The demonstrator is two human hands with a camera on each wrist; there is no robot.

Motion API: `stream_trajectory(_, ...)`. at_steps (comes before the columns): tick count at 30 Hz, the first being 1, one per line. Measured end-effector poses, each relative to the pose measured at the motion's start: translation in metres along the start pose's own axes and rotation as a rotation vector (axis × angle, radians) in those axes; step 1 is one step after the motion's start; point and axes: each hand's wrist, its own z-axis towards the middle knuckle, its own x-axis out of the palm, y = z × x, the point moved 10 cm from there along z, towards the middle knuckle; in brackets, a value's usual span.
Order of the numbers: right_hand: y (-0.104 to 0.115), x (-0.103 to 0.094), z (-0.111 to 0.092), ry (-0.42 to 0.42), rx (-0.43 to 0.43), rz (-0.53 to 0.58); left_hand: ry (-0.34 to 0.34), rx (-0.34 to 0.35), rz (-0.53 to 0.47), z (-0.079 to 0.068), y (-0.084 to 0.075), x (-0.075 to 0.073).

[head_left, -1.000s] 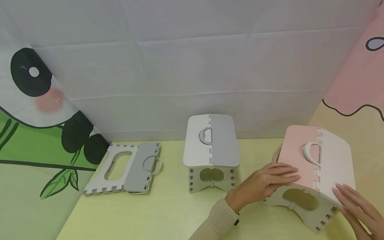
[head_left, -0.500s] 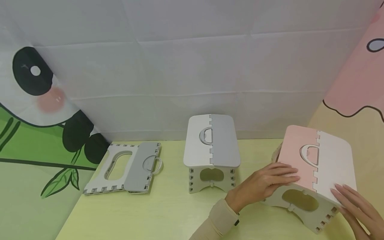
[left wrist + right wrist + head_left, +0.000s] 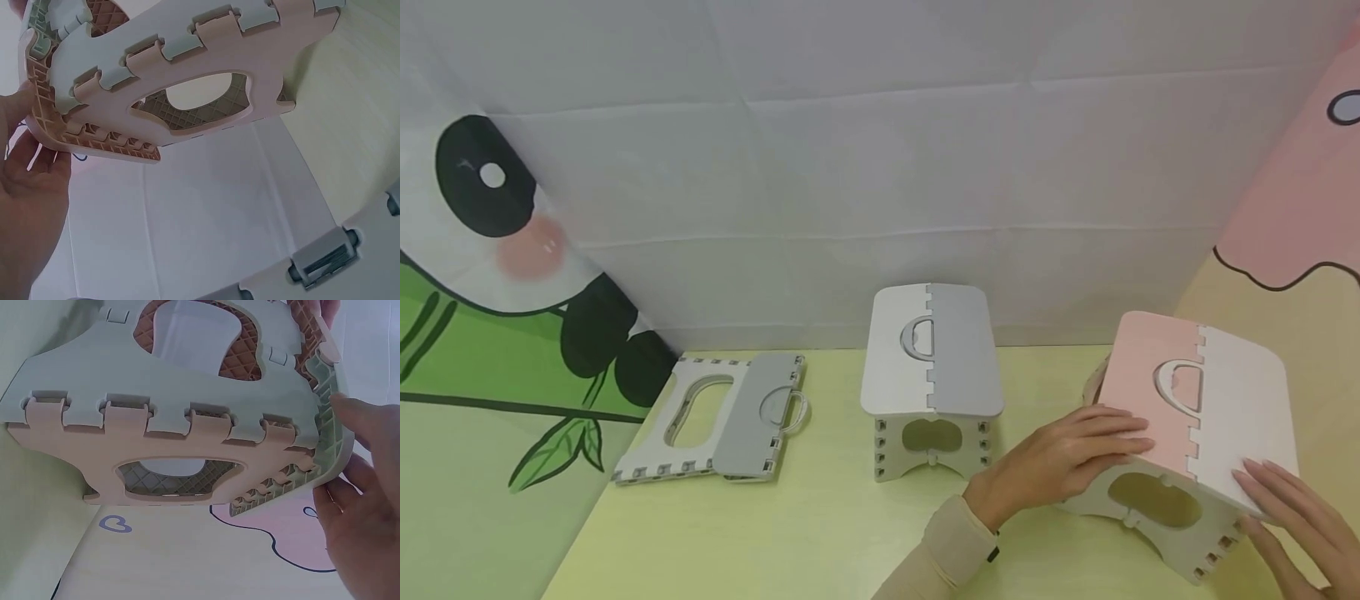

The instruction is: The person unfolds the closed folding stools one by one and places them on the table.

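A pink-and-white folding stool (image 3: 1157, 400) stands unfolded at the right, turned at an angle, its two seat halves meeting in a slight ridge. My left hand (image 3: 1063, 454) grips the near edge of the pink half, fingers on top; the left wrist view shows the thumb (image 3: 22, 103) against the ribbed underside. At the near right corner of the white half, my right hand (image 3: 1300, 521) pinches the edge, with its thumb (image 3: 356, 415) under the rim in the right wrist view. Both wrist views show the hinged legs and oval openings from below.
Another folding stool (image 3: 958, 354), white and grey, stands unfolded in the middle, close to my left forearm. A third grey-and-white stool (image 3: 737, 425) lies folded flat at the left. All rest on a yellow-green table (image 3: 805, 533) against a pale cloth backdrop (image 3: 880, 175).
The carry handle on the pink-and-white stool lies a little flatter than a second ago. Both hands stay at nearly the same places on the seat; the head view has shifted slightly.
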Motion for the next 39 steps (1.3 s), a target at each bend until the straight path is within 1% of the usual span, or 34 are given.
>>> stream_trajectory(3,0.000,0.001,0.001,-0.004,0.019,-0.026,-0.008,0.012,0.008,0.001,-0.002,-0.003)
stream_trajectory(7,0.002,0.001,0.003,-0.032,0.018,-0.032,-0.017,0.005,0.016,0.000,-0.002,-0.006)
stream_trajectory(13,0.010,0.001,0.007,-0.082,-0.009,-0.044,-0.031,-0.016,0.020,-0.003,-0.003,-0.009)
stream_trajectory(16,0.008,0.000,0.006,-0.102,-0.022,-0.041,-0.035,-0.027,0.012,-0.005,-0.002,-0.011)
stream_trajectory(18,0.007,-0.001,0.006,-0.110,-0.045,-0.031,-0.036,-0.034,0.003,-0.006,-0.001,-0.010)
stream_trajectory(22,0.009,-0.003,0.009,-0.134,-0.053,-0.024,-0.048,-0.031,-0.012,-0.009,-0.002,-0.011)
stream_trajectory(23,0.010,-0.003,0.009,-0.136,-0.035,-0.032,-0.055,-0.027,-0.013,-0.010,-0.003,-0.012)
stream_trajectory(25,0.008,-0.003,0.007,-0.137,0.030,-0.068,-0.070,-0.018,-0.008,-0.011,-0.004,-0.015)
stream_trajectory(28,0.002,-0.002,0.003,-0.109,0.113,-0.127,-0.096,-0.004,0.022,-0.013,-0.006,-0.020)
stream_trajectory(30,0.001,-0.001,0.003,-0.096,0.147,-0.154,-0.112,0.003,0.040,-0.014,-0.007,-0.022)
stream_trajectory(33,0.004,0.001,0.004,-0.099,0.135,-0.141,-0.136,0.011,0.060,-0.017,-0.009,-0.025)
stream_trajectory(39,0.015,0.005,0.008,-0.108,0.115,-0.094,-0.174,0.020,0.067,-0.023,-0.012,-0.030)
